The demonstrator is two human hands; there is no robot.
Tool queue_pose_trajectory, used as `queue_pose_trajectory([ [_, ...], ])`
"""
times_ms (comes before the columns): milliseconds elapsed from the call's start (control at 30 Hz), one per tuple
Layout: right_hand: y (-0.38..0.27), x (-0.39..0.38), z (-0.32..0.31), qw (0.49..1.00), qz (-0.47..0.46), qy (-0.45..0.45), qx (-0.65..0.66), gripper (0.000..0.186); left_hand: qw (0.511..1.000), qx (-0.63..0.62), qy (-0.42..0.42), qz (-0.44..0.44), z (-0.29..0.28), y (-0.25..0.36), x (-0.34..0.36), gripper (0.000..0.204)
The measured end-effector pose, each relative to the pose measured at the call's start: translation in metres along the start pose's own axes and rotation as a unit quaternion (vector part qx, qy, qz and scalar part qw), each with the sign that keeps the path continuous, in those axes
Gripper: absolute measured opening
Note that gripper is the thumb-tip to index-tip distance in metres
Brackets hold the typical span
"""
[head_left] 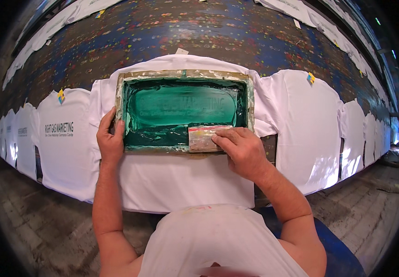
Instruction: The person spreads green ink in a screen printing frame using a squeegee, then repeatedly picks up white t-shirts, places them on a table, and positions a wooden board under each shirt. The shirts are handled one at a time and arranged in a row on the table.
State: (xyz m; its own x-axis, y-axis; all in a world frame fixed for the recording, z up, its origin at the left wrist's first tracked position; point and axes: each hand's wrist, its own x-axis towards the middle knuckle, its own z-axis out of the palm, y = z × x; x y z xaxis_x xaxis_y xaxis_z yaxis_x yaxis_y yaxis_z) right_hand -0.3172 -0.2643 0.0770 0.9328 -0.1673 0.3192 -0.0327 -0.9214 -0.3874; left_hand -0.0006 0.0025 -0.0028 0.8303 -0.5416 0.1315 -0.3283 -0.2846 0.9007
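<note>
A wooden-framed printing screen (184,74) with green mesh lies flat on a white T-shirt (185,177) in front of me. Dark ink streaks the near strip of the mesh, and faint lettering shows through its middle. My left hand (110,141) grips the frame's left side, thumb on the near-left corner and fingers curled round the outer edge. In my right hand (241,148) is a squeegee (203,138), a flat, ink-stained, pale blade with a red line. It rests at the near right of the screen, its lower part over the frame's near rail. My right fingers pinch its right end.
A printed white T-shirt (65,138) lies to the left, with more shirts beyond it. To the right lies a plain white T-shirt (306,124), with others further along. The long table (185,37) is spotted with paint. More shirts line its far side.
</note>
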Motion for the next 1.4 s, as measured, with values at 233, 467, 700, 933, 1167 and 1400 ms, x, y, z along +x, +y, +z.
queue_pose_trajectory([
  [233, -0.017, -0.011, -0.003, 0.993, 0.052, -0.077, 0.068, 0.044, 1.000, -0.015, -0.006, 0.004, 0.000, 0.006, 0.000, 0.059],
  [467, 0.008, -0.036, 0.008, 0.941, 0.263, 0.194, 0.089, 0.054, 1.000, -0.021, -0.007, 0.000, -0.001, 0.007, -0.001, 0.058],
  [700, 0.032, -0.061, 0.042, 0.818, 0.442, 0.209, 0.304, 0.057, 0.990, 0.029, -0.007, 0.138, -0.002, -0.009, -0.002, 0.044],
  [933, 0.026, -0.067, 0.025, 0.765, 0.392, 0.220, 0.460, 0.058, 0.993, -0.073, 0.025, 0.092, -0.002, 0.005, -0.013, 0.038],
  [1167, 0.036, -0.126, -0.038, 0.701, 0.361, 0.320, 0.525, 0.055, 0.995, -0.087, 0.038, 0.020, 0.037, 0.075, -0.069, 0.048],
  [1400, 0.123, -0.257, -0.119, 0.701, 0.399, 0.344, 0.481, 0.051, 0.985, -0.173, -0.003, 0.007, 0.187, 0.158, -0.146, 0.069],
])
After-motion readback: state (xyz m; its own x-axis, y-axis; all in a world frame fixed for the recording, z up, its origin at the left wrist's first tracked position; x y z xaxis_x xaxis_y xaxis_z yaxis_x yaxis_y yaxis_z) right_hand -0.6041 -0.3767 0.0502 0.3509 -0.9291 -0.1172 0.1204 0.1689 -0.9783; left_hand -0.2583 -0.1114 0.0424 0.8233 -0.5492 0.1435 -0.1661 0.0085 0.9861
